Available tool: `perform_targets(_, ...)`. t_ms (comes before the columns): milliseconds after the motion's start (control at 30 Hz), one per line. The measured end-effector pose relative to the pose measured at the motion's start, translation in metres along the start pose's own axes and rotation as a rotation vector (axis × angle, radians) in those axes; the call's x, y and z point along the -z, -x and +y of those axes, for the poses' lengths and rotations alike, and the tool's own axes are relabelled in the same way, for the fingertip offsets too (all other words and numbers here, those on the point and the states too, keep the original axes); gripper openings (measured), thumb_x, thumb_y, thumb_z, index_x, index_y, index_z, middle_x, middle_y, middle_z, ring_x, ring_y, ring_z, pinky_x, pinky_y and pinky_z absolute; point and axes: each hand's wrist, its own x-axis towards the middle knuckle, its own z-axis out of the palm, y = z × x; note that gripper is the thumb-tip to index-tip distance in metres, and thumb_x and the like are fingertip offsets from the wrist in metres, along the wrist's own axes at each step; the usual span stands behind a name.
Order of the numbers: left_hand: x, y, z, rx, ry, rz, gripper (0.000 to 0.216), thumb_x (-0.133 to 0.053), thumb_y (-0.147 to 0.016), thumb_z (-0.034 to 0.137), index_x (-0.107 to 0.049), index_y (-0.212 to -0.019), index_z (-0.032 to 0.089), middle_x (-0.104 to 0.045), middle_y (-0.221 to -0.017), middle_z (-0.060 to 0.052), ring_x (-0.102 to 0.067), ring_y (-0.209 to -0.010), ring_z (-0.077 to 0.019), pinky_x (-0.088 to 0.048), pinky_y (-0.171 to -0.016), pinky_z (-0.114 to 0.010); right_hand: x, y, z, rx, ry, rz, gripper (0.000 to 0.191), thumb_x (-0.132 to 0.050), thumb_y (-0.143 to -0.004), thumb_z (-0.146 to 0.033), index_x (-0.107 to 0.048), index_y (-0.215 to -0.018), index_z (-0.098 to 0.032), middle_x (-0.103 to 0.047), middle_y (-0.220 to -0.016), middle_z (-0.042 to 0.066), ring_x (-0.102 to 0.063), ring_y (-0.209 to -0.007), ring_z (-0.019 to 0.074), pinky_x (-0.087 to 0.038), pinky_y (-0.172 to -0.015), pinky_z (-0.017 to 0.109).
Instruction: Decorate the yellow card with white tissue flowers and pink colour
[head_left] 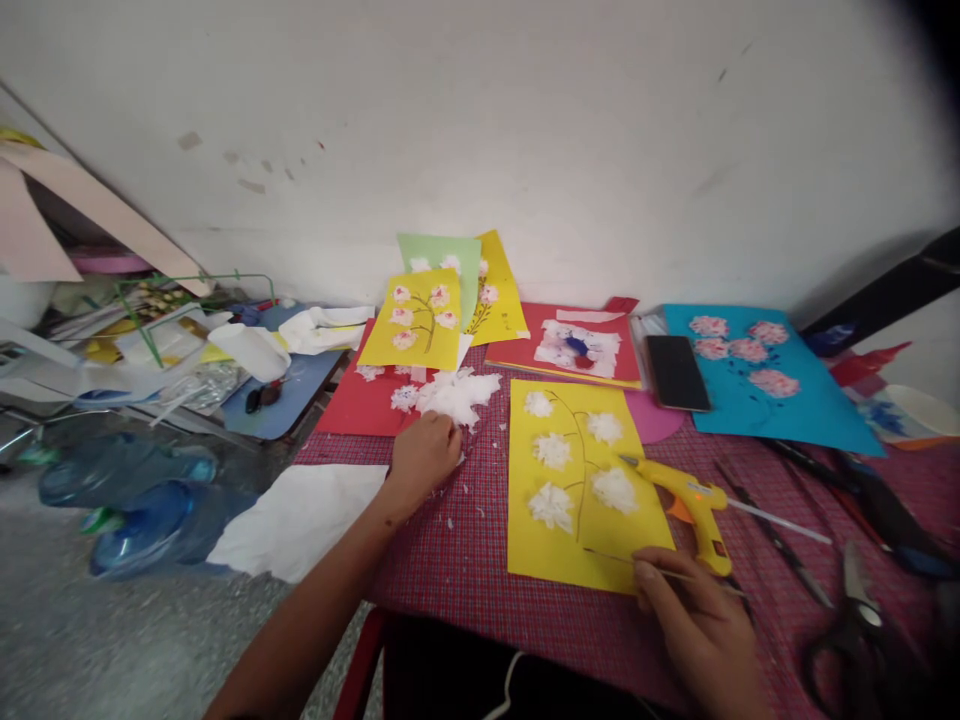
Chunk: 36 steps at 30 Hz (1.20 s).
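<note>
A yellow card (525, 540) lies in front of me on the red checked cloth, with a drawn branch and several white tissue flowers (553, 451) glued on. My left hand (421, 458) reaches to a heap of white tissue bits (457, 393) left of the card, its fingers closed on the heap's edge. My right hand (701, 630) rests at the card's lower right corner and pinches a thin stick (622, 557) that lies across the corner. A yellow glue gun (686, 497) lies just above that hand, nozzle pointing at the card.
Finished flower cards in yellow (420, 320), red (570, 350) and blue (757, 375) line the wall. A black phone (677, 372) lies by the blue card. Scissors (851, 610) and pens sit at the right. White tissue sheet (300, 515) hangs off the left table edge; water bottles lie on the floor.
</note>
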Motion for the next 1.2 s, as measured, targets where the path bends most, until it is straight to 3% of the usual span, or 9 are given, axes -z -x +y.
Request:
perform_targets(167,0.001,0.007,-0.011,-0.044,0.106,0.022,0.024,-0.044,-0.098,0.025,-0.063,-0.085,0.020,-0.068,-0.092,-0.008,-0.063,-0.089,-0.0228,-0.043,-0.076,-0.032,0.000,-0.001,-0.002,0.014,-0.011,0.010,0.022,-0.069,-0.086,-0.043,-0.075,-0.090,-0.021,-0.072,-0.071,0.002,-0.066,-0.054,0.0158,-0.056,-0.051,0.022)
perform_targets(333,0.010,0.020,-0.024,-0.047,0.430,0.036,0.021,-0.047,-0.096,0.031,-0.060,-0.084,0.020,-0.065,-0.085,-0.004,-0.061,-0.082,-0.0203,-0.044,-0.077,-0.032,-0.001,-0.001,-0.008,0.005,-0.036,0.026,0.020,-0.070,-0.084,-0.041,-0.074,-0.089,-0.022,-0.070,-0.065,0.000,-0.065,-0.052,0.0152,-0.054,-0.049,0.021)
perform_targets(500,0.021,0.034,-0.026,0.084,0.848,-0.100,0.022,-0.054,-0.092,0.040,-0.057,-0.081,0.020,-0.056,-0.070,0.003,-0.052,-0.064,-0.0145,-0.039,-0.062,-0.026,0.003,0.001,-0.005,-0.024,-0.098,0.054,0.021,-0.071,-0.085,-0.040,-0.074,-0.091,-0.020,-0.066,-0.060,0.000,-0.063,-0.052,0.0153,-0.053,-0.049,0.021)
perform_targets(700,0.024,0.046,-0.022,0.125,1.254,-0.216,0.025,-0.063,-0.090,0.041,-0.056,-0.081,0.019,-0.064,-0.074,0.002,-0.052,-0.061,-0.0104,-0.039,-0.059,-0.022,0.012,0.002,-0.025,-0.041,-0.100,0.074,0.022,-0.075,-0.083,-0.040,-0.077,-0.094,-0.020,-0.078,-0.089,0.009,-0.072,-0.067,0.0193,-0.059,-0.059,0.024)
perform_targets(967,0.027,0.066,0.005,0.120,1.480,-0.311,0.024,-0.065,-0.090,0.038,-0.057,-0.080,0.018,-0.069,-0.077,-0.001,-0.055,-0.059,-0.0102,-0.044,-0.060,-0.024,-0.035,-0.003,-0.109,0.279,-0.182,-0.248,0.017,-0.061,-0.095,-0.028,-0.073,-0.107,-0.026,-0.077,-0.093,0.005,-0.072,-0.075,0.0180,-0.060,-0.069,0.027)
perform_targets(1200,0.023,0.081,0.020,0.073,1.502,-0.359,0.021,-0.066,-0.090,0.037,-0.062,-0.083,0.018,-0.068,-0.081,-0.002,-0.058,-0.065,-0.0120,-0.047,-0.064,-0.026,-0.057,0.001,-0.111,0.320,-0.233,-0.336,0.020,-0.056,-0.099,-0.024,-0.068,-0.115,-0.026,-0.073,-0.094,0.003,-0.068,-0.074,0.0157,-0.058,-0.072,0.029)
